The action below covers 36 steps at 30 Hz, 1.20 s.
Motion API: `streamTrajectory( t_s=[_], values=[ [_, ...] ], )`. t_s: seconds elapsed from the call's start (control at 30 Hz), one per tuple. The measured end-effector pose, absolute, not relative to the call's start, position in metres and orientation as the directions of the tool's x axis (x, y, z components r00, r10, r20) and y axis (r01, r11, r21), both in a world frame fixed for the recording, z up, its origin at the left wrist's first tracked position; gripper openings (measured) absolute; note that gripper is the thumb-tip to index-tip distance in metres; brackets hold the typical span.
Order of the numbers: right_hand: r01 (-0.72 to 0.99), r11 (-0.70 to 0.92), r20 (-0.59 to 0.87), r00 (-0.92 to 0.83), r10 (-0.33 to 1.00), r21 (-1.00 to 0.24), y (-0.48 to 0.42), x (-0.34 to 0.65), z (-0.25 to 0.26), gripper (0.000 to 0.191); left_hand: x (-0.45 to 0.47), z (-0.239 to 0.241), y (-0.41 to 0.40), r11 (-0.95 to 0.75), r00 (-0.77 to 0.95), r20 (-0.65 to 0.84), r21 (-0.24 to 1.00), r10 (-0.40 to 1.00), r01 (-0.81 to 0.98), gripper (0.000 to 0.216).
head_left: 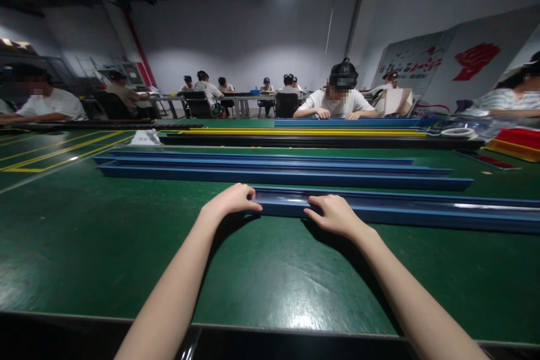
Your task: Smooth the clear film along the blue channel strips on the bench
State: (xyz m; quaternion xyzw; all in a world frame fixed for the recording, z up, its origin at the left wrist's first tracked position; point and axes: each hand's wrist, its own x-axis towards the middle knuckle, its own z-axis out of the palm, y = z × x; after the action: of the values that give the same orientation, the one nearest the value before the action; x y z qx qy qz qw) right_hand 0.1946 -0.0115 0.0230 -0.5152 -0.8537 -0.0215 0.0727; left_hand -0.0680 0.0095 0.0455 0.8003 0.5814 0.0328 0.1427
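Note:
A long blue U-shaped channel (405, 215) lies on the green tabletop (270, 275) and runs out of view at the right. My left hand (234, 199) is closed round its left end, with the thumb on the near side and the fingers over the end. Farther right, my right hand (335, 215) pinches the near wall, its thumb outside and its fingers over the top edge. Just beyond, several more blue channels (270, 175) lie side by side, roughly parallel to the held one.
Behind the channels lie a yellow strip (307, 132) and a long black bar (320, 142). A crumpled white paper (145, 137) sits at their left. At right are a dark flat phone-like object (489, 160) and a red bin (517, 143). A person (337, 95) works across the table.

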Motion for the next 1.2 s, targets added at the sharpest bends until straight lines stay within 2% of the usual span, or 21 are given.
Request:
streamTrajectory(
  t_s=[0.53,1.03,1.2],
  values=[
    [0.869,0.494,0.162,-0.485,0.859,-0.022,-0.012,0.194,0.020,0.030,-0.088,0.050,0.011,-0.150,0.205,-0.206,0.252,0.957,0.956,0.032],
    [0.865,0.502,0.142,-0.494,0.858,-0.026,-0.015,0.191,0.021,0.027,-0.092,0.051,0.010,-0.133,0.184,-0.235,0.217,0.955,0.967,0.033],
    [0.870,0.492,0.135,-0.486,0.863,-0.015,-0.017,0.189,0.021,0.027,-0.087,0.047,0.011,-0.179,0.222,-0.217,0.201,0.951,0.963,0.033]
  ],
)
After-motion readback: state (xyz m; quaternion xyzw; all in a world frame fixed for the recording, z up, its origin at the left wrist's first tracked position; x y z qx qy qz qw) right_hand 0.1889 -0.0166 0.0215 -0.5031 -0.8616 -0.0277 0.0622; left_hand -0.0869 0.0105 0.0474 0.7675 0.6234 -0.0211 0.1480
